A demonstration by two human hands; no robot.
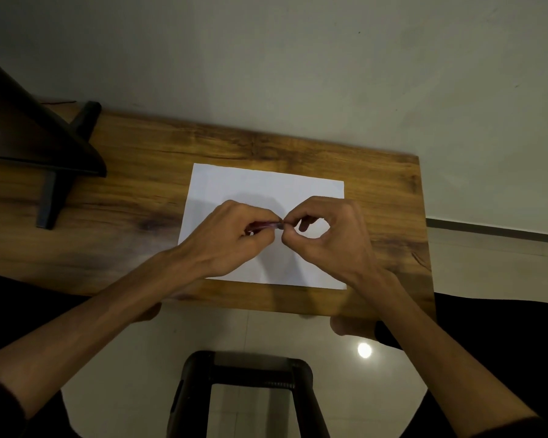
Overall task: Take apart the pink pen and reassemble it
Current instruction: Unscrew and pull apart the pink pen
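Observation:
The pink pen (264, 225) is held level above a white sheet of paper (260, 184) on the wooden table (133, 197). My left hand (231, 238) grips the pen's barrel, and its curled fingers hide most of it. My right hand (326, 235) pinches the pen's right end between thumb and forefinger, with the other fingers curled. Only a short pink stretch shows between the two hands. Whether the pen is in one piece cannot be told.
A dark monitor (29, 131) on a black stand (49, 197) fills the table's left side. A plain wall rises behind the table. A black stool frame (247, 374) stands on the tiled floor below the table's near edge.

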